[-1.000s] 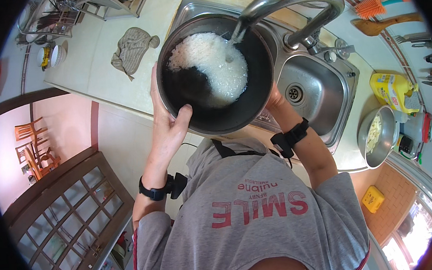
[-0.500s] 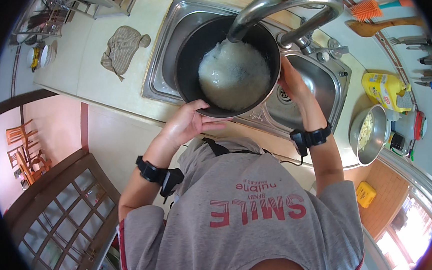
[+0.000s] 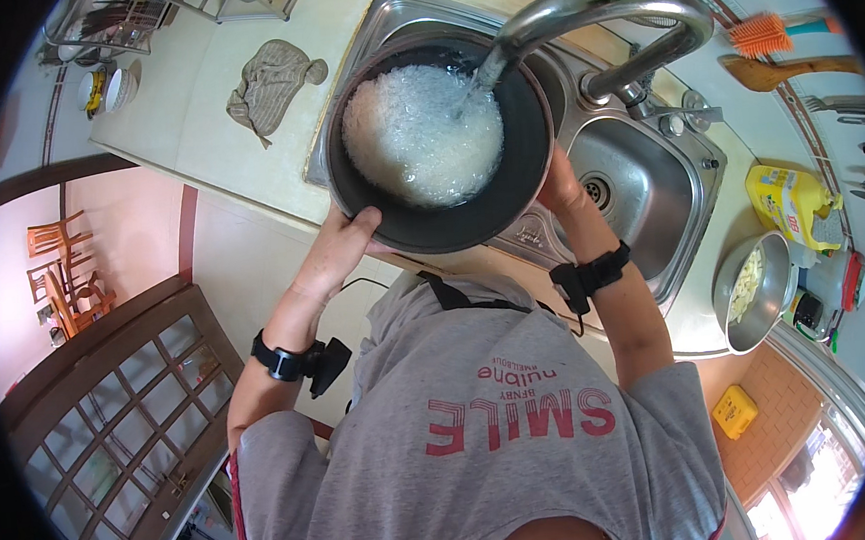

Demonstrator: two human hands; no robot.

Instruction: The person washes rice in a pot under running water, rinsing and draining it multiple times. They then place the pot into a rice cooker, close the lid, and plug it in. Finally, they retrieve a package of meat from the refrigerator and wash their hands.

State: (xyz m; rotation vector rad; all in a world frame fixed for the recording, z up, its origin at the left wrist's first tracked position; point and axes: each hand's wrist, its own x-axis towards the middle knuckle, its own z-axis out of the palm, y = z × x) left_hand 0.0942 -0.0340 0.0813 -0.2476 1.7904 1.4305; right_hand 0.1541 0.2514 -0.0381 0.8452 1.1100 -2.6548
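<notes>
Black and round, the pot [image 3: 450, 229] is held between the left hand [image 3: 336, 252] and the right hand [image 3: 562, 189], over the sink [image 3: 637, 185]. Its mouth faces up toward the head camera, its circular rim favouring no direction. Rice [image 3: 418, 136] and water fill it beneath the faucet [image 3: 604, 2]. Nearer the body than both hands, red lettering [image 3: 518, 419] reads upside down on the grey shirt [image 3: 528, 489]; right of them, a yellow jug [image 3: 791, 203] carries a printed label. The left hand clamps the near-left rim, thumb on top; the right grips the opposite side, its finger spread impossible to tell.
</notes>
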